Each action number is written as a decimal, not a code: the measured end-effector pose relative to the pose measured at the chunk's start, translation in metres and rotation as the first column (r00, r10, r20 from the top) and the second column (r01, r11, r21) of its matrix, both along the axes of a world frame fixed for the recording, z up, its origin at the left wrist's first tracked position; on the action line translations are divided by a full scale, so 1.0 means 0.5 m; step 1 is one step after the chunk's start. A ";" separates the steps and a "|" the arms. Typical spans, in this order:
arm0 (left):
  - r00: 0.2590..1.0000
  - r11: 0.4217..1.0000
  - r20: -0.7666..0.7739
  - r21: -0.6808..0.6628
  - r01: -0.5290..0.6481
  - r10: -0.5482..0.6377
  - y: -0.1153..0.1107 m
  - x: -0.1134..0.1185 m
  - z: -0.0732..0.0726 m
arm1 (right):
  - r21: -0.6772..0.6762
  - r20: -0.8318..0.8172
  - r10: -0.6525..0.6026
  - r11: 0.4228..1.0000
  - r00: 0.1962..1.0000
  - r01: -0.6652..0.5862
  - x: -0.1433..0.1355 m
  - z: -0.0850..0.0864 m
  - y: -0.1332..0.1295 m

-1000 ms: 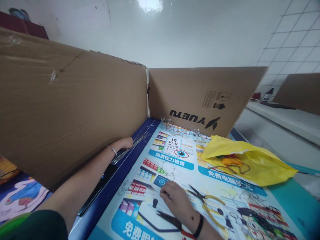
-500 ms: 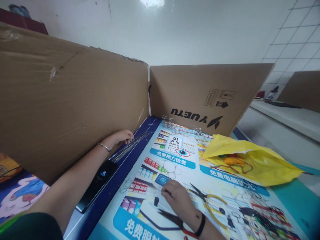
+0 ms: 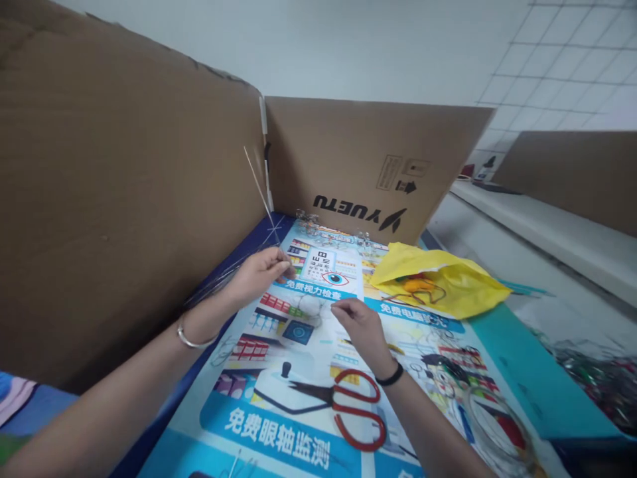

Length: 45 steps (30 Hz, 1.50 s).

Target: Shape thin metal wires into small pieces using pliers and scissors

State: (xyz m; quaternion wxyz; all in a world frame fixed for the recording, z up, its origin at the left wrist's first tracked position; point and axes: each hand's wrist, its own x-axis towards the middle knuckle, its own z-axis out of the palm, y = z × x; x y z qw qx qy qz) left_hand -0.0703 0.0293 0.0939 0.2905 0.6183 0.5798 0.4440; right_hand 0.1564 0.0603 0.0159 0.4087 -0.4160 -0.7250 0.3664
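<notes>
My left hand (image 3: pixel 263 271) is closed in a pinch on a thin wire (image 3: pixel 257 182), which rises up and leftward from the fingers. My right hand (image 3: pixel 362 328) hovers to the right with thumb and fingers pressed together; whatever they hold, if anything, is too small to make out. Below it on the printed sheet lies a pair of red-handled scissors (image 3: pixel 326 396), blades pointing left. Part of a yellow handle (image 3: pixel 395 348) peeks out beside my right wrist. More thin wires (image 3: pixel 212 285) lie in a bundle along the blue edge, partly behind my left forearm.
Cardboard panels stand at the left (image 3: pixel 124 199) and back (image 3: pixel 343 153). A yellow bag (image 3: pixel 448 285) with orange cord inside lies at the right. Small wire pieces (image 3: pixel 365 242) rest near the back panel; a wire coil (image 3: pixel 497 425) sits front right, with a tangled pile (image 3: pixel 592 378) beyond.
My left hand has lifted away from the wire bundle with a wire in its fingers and moved toward the middle. My right hand has come off the sheet near the scissors, now fully visible.
</notes>
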 end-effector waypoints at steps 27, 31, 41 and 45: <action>0.982 0.989 -0.132 -0.065 0.129 -0.137 0.081 0.192 -0.165 | 0.026 0.379 0.158 0.983 0.912 -0.182 0.069 -0.050 0.058; 0.954 0.988 -0.264 -0.098 0.118 -0.140 0.071 0.201 -0.162 | 0.033 0.441 0.119 0.988 0.890 -0.149 0.059 -0.067 0.056; 0.952 0.996 -0.298 -0.076 0.054 -0.074 0.046 0.231 -0.179 | 0.093 0.576 -0.001 0.994 0.817 -0.064 0.045 -0.078 0.046; 0.964 0.976 -0.156 -0.069 0.205 -0.213 0.052 0.213 -0.164 | 0.089 0.582 0.010 0.993 0.813 -0.075 0.042 -0.065 0.041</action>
